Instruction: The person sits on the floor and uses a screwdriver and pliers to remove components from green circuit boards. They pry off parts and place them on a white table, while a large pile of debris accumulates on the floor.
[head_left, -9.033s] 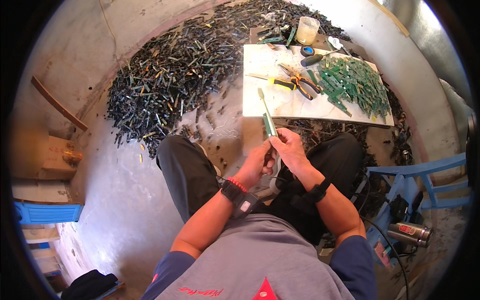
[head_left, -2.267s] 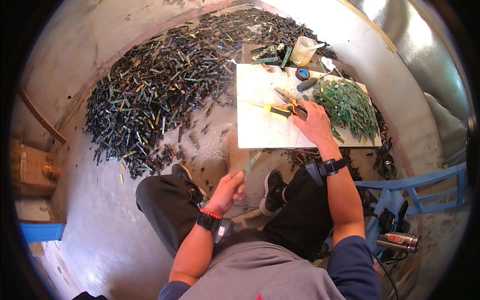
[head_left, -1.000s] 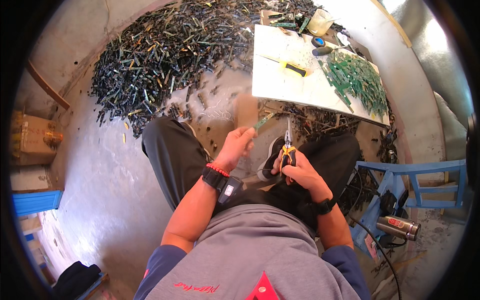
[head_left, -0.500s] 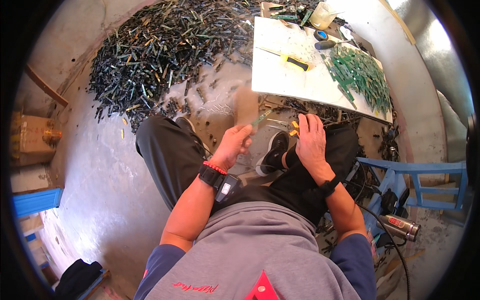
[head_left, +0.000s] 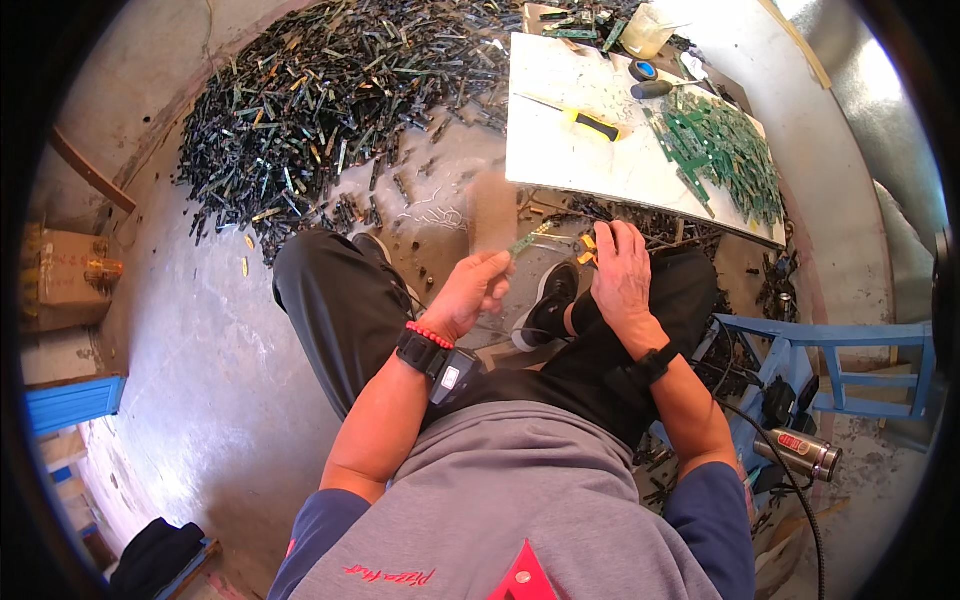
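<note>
My left hand [head_left: 472, 290] pinches a narrow green circuit board strip [head_left: 523, 243] between thumb and fingers. The strip slants up to the right, and gold-coloured spots show at its far end. My right hand [head_left: 622, 268] is closed round the yellow-and-black handle of a tool [head_left: 586, 250]. A thin metal shaft reaches from that handle leftward to the strip's far end; whether they touch I cannot tell. Both hands are between my knees, above the floor. Just beyond the strip is a blurred brown upright shape [head_left: 493, 212].
A white board [head_left: 560, 150] at the upper right carries a heap of green circuit strips [head_left: 725, 155] and a yellow-and-black screwdriver [head_left: 597, 125]. A large pile of dark strips [head_left: 320, 110] covers the floor far left. A blue chair [head_left: 840, 340] and steel flask [head_left: 805, 455] are right.
The circuit board strip has turned in my left hand, its far end swinging right toward the tool's shaft. My right hand has hardly moved.
</note>
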